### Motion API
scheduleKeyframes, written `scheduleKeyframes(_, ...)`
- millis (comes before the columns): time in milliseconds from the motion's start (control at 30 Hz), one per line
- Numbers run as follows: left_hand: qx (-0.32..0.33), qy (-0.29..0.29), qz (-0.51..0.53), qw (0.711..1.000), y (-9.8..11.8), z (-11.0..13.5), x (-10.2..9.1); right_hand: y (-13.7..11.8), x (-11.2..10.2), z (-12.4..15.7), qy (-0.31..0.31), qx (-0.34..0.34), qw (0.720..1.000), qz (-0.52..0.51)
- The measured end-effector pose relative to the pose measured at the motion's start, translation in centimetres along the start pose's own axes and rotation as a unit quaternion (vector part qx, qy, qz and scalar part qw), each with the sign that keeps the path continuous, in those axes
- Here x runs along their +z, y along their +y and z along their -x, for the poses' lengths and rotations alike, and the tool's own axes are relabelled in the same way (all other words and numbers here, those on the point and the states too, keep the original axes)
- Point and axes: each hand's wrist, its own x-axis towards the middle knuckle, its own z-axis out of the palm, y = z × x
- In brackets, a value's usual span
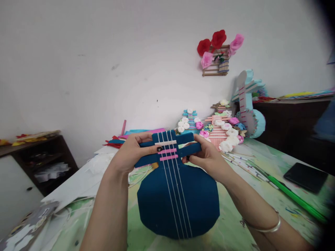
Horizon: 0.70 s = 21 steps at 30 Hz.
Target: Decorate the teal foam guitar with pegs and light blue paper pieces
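Observation:
A dark blue handmade toy lute point(157, 198) with a rounded body faces me above the table. White strings run down its front, crossing one pale strip and two pink strips on the neck. My left hand point(133, 153) grips the neck from the left, its thumb pressed on the front near the pink strips. On the other side, my right hand point(206, 155) holds the blue side pegs, thumb below and fingers behind. Fingers of both hands are partly hidden behind the lute.
Several paper-flower instrument models point(220, 134) and a light blue model point(244, 101) stand by the wall. Rolled paper sticks point(246, 165), a green cutter-like tool point(293, 195) and a black tablet-like slab point(305, 177) lie right. White sheets point(78, 174) cover the left; a dark cabinet point(52, 153) stands beyond.

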Motion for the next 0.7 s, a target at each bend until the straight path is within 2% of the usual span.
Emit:
scheduleKeyframes(267,0.007,0.013,-0.007,1.000,0.0,0.0,0.0,0.0,-0.6,0.1,-0.015,-0.011,1.000,-0.002)
scheduleKeyframes(333,0.002,0.011,-0.002,1.000,0.0,0.0,0.0,0.1,-0.9,0.0,-0.001,-0.023,1.000,0.003)
scheduleKeyframes(467,-0.001,0.007,0.001,1.000,-0.1,0.0,0.0,0.0,-1.5,-0.3,0.066,-0.049,0.995,0.055)
scheduleKeyframes(700,0.009,0.016,-0.016,1.000,-0.1,0.1,0.1,-0.4,-1.6,-0.3,0.066,-0.039,0.994,0.074)
